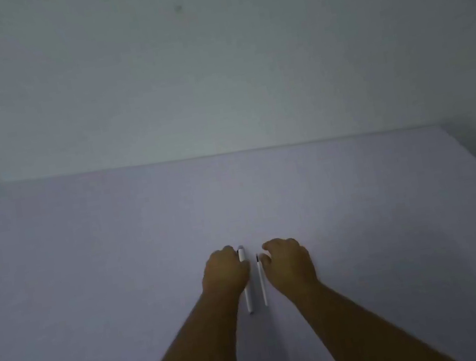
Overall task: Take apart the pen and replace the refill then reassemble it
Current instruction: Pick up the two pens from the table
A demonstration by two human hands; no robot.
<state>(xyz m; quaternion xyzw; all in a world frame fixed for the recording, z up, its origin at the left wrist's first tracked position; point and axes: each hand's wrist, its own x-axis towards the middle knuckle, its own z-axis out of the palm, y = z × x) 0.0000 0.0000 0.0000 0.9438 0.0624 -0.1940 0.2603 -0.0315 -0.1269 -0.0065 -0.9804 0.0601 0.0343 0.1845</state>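
Observation:
A white pen (249,298) lies on the table, pointing away from me, with a dark clip near its far end. A thin white refill (262,282) with a dark tip lies parallel just to its right. My left hand (224,271) rests palm down over the pen's middle, its fingers curled on the pen and hiding part of the barrel. My right hand (288,261) hovers palm down beside the refill, fingers bent and apart, thumb tip close to the refill's far end. Whether the thumb touches the refill I cannot tell.
The pale lilac table (88,266) stretches wide on both sides and ends at a plain grey wall (213,75) ahead. The light is dim. The table's left and right edges fall away at the corners.

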